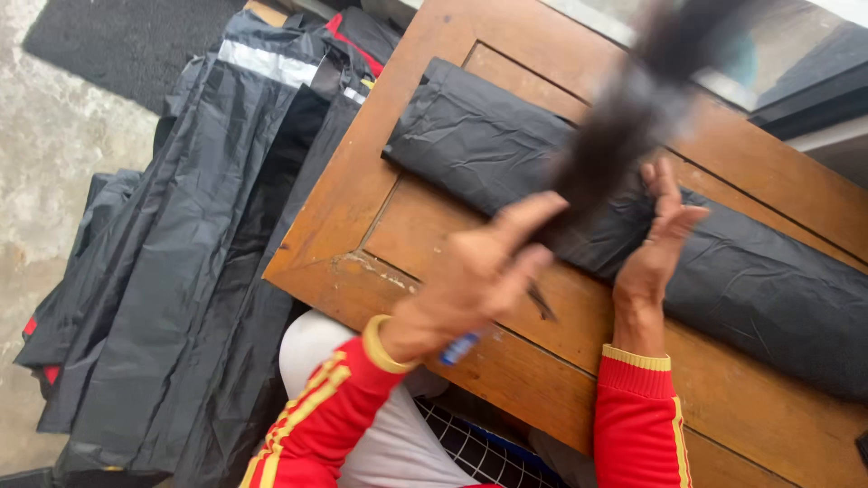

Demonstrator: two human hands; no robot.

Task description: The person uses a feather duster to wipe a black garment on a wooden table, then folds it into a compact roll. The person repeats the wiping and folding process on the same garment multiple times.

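Closest to the camera, two red sleeves with yellow cuffs reach out over the wooden worktop (362,194). At the near edge the left hand (475,280) is curled, thumb raised, and a small blue-tipped object (459,348) shows under its palm; whether it is pinched there I cannot tell. Just beyond, the right hand (658,237) stands open, fingers spread and upright, its edge touching the long rolled black plastic bundle (750,280). That bundle lies diagonally across the worktop, from the far left corner towards the near right. Between the hands a blurred dark tuft (624,117) rises over the roll; motion blur hides what it is and which hand holds it. To work the roll well, I judge the open hand should press flat on the plastic so the slippery layers do not slide or unroll. Farther left, on the concrete floor (63,136), lies a pile of flat black plastic sheets (208,253) with red and grey trim.
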